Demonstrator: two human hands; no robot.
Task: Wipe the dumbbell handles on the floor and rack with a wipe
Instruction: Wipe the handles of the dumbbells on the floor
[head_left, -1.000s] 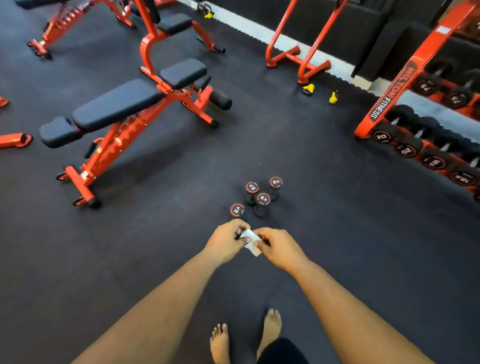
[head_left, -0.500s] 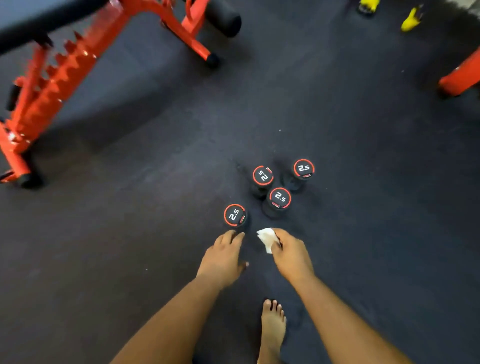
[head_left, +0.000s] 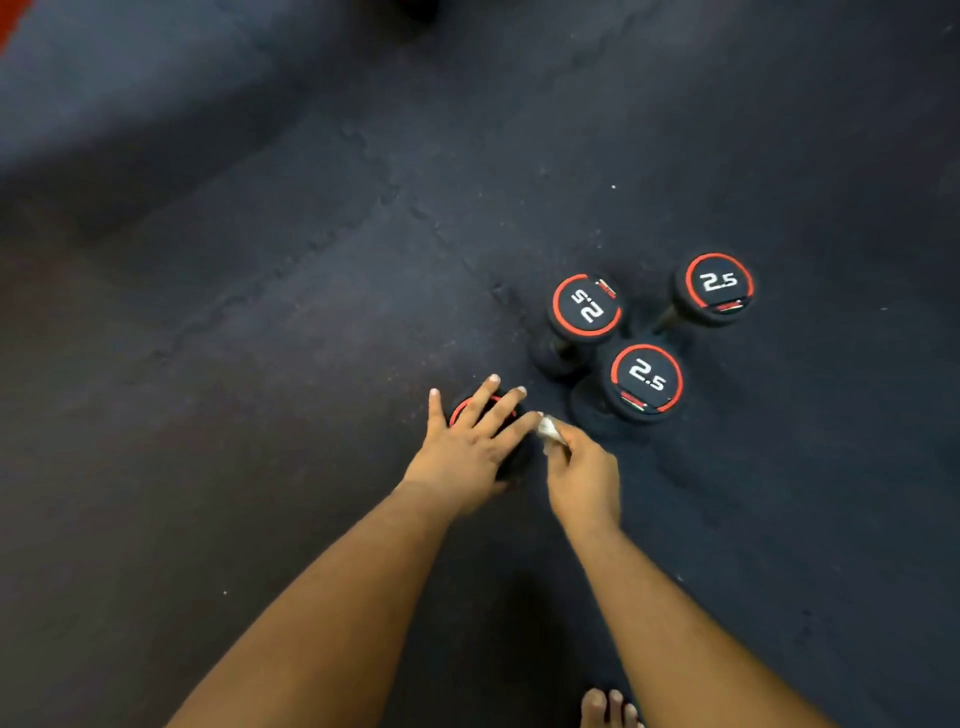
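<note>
Several small black dumbbells marked 2.5 stand on end on the dark rubber floor. My left hand (head_left: 470, 441) lies with spread, straight fingers on the top of the nearest dumbbell (head_left: 511, 460), hiding most of its red-ringed cap. My right hand (head_left: 582, 478) pinches a small crumpled white wipe (head_left: 549, 430) just right of that dumbbell. Three more dumbbells stand close together beyond: one at the left (head_left: 586, 306), one in front (head_left: 645, 382), one at the right (head_left: 718, 286). Their handles are mostly hidden under the caps.
Dark rubber floor tiles (head_left: 260, 312) fill the view, with a seam running diagonally. My bare toes (head_left: 608, 709) show at the bottom edge. A sliver of red equipment (head_left: 8, 21) sits at the top left corner.
The view has dropped lower and closer to the dumbbells. My left hand moved forward onto the nearest dumbbell's top. My right hand carried the wipe up beside it.
</note>
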